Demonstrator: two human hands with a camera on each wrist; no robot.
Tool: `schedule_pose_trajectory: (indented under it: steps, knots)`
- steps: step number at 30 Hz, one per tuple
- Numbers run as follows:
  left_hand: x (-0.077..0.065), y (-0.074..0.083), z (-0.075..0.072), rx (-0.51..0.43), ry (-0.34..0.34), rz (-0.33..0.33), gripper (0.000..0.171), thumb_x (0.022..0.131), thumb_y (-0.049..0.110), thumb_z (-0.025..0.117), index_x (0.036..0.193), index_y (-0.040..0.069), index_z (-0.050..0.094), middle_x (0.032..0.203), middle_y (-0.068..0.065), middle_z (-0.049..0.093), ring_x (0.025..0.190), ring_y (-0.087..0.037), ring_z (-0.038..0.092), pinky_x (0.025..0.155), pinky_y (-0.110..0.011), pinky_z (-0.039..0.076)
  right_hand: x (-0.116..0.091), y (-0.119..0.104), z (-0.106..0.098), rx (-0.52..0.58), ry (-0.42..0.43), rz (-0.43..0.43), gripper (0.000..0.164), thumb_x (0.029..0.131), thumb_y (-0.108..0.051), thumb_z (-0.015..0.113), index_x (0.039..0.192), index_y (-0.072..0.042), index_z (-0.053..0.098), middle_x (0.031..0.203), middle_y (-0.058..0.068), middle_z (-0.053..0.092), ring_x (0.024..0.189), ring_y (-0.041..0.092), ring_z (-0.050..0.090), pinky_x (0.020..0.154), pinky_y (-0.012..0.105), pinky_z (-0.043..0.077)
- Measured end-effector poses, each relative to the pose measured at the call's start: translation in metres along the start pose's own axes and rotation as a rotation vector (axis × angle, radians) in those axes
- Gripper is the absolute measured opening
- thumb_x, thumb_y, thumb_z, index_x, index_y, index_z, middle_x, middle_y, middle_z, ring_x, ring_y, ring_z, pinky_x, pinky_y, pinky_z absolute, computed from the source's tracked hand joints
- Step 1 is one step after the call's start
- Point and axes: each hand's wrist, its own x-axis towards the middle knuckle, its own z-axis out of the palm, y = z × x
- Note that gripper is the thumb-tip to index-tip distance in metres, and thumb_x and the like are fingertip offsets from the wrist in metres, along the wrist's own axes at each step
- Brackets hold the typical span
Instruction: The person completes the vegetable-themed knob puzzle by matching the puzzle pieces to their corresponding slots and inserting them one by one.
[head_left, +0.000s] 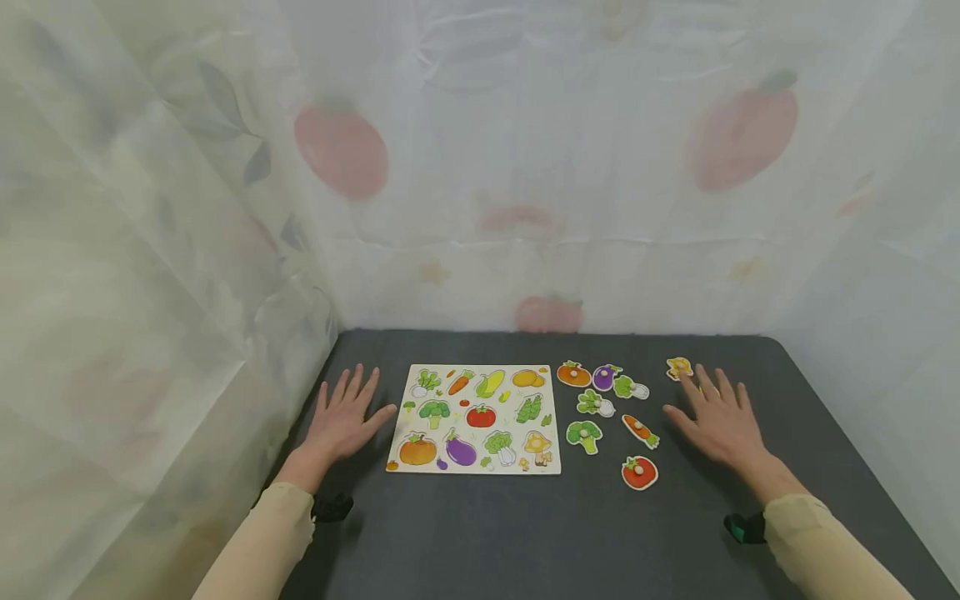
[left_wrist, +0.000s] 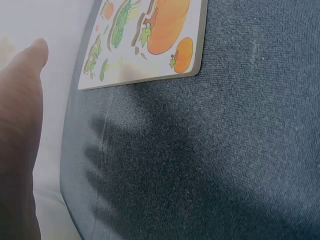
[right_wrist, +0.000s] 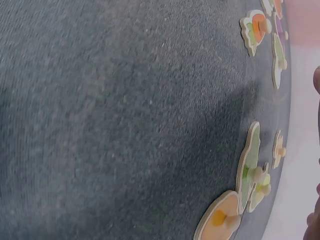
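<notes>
Left of the puzzle board (head_left: pixel 474 419), my left hand (head_left: pixel 341 421) hovers over the table with fingers spread, holding nothing. In the left wrist view, its shadow falls beside the board's corner (left_wrist: pixel 187 70). My right hand (head_left: pixel 720 421) is also spread and holds nothing, above the right of the table. A mushroom piece (head_left: pixel 678 368) lies by its fingertips. The right wrist view shows an orange-yellow piece (right_wrist: pixel 217 220), a long green piece (right_wrist: pixel 247 170) and a yellow-green piece (right_wrist: pixel 260 192), which the right hand mostly hides in the head view.
Between board and right hand lie knobbed pieces: pumpkin (head_left: pixel 573 374), eggplant (head_left: pixel 606 377), leafy cabbage (head_left: pixel 631 388), white radish (head_left: pixel 596 404), broccoli (head_left: pixel 583 437), carrot (head_left: pixel 641 432) and tomato (head_left: pixel 639 473). Pale curtains (head_left: pixel 525 167) stand behind and beside the dark table (head_left: pixel 480 533).
</notes>
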Motion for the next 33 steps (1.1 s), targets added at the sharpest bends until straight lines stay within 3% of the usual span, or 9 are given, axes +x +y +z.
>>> schedule_pose_trajectory:
  steps: [8,15,21,27,33]
  knots:
    - [0.004,0.001,0.005,-0.076,0.007,0.016,0.094,0.099,0.072,0.043,0.166,0.014,0.013,0.171,-0.018,0.003,0.155,-0.043,-0.002,0.118,-0.068,-0.008,0.009,-0.011,0.004,0.012,0.02,-0.03,0.08,0.101,-0.054,0.056,0.158,-0.002,0.034,0.158,0.033,0.032,0.146,0.056,0.019,0.116,0.073,0.006]
    - [0.006,0.004,0.011,-0.16,0.017,0.063,0.092,0.1,0.068,0.044,0.166,0.012,0.013,0.169,-0.021,0.009,0.154,-0.046,0.006,0.117,-0.072,0.006,0.022,-0.027,0.008,0.055,0.054,-0.104,0.073,0.1,-0.043,0.064,0.156,-0.001,0.04,0.151,0.029,0.045,0.142,0.053,0.031,0.115,0.072,0.015]
    - [-0.006,0.013,0.014,-0.264,-0.053,0.103,0.097,0.098,0.066,0.053,0.166,0.009,0.013,0.169,-0.022,0.008,0.153,-0.048,0.009,0.118,-0.07,0.011,0.033,-0.046,0.012,0.118,0.044,-0.172,0.06,0.097,-0.027,0.072,0.147,0.001,0.053,0.135,0.026,0.06,0.127,0.049,0.051,0.106,0.069,0.035]
    - [-0.022,0.021,0.021,-0.287,-0.112,0.103,0.109,0.088,0.068,0.067,0.164,0.006,0.019,0.167,-0.023,0.018,0.151,-0.049,0.017,0.117,-0.071,0.012,0.042,-0.063,0.019,0.149,0.015,-0.2,0.042,0.093,-0.02,0.077,0.131,-0.003,0.069,0.123,0.022,0.067,0.118,0.047,0.057,0.102,0.068,0.041]
    - [-0.03,0.019,0.034,-0.244,-0.136,0.088,0.116,0.082,0.074,0.069,0.164,0.006,0.023,0.166,-0.023,0.024,0.15,-0.049,0.02,0.115,-0.074,0.011,0.051,-0.074,0.028,0.152,-0.012,-0.22,0.03,0.091,-0.02,0.079,0.119,-0.01,0.077,0.121,0.018,0.068,0.117,0.046,0.055,0.1,0.068,0.04]
